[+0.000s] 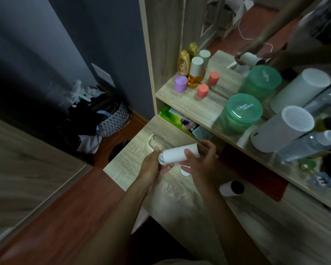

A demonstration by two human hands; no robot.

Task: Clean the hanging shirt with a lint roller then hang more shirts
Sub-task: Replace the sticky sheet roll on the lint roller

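Note:
A white lint roller (pixel 177 154) is held level just above the wooden dresser top (pixel 134 161). My left hand (pixel 153 167) grips its left end where the handle joins the roll. My right hand (pixel 201 161) wraps the right part of the roll, thumb on top. The roller's thin white handle (pixel 149 142) sticks out past my left hand toward the dresser's far left corner. A small white cap-like piece (pixel 185 172) lies on the dresser under my right hand. No shirt is in view.
A spare white roll with a dark hollow end (pixel 231 188) lies right of my hands. The shelf (pixel 182 96) carries bottles, small jars, a green tub (pixel 241 113) and a white cylinder device (pixel 283 129) before a mirror. A bag with clothes (pixel 103 119) sits on the floor.

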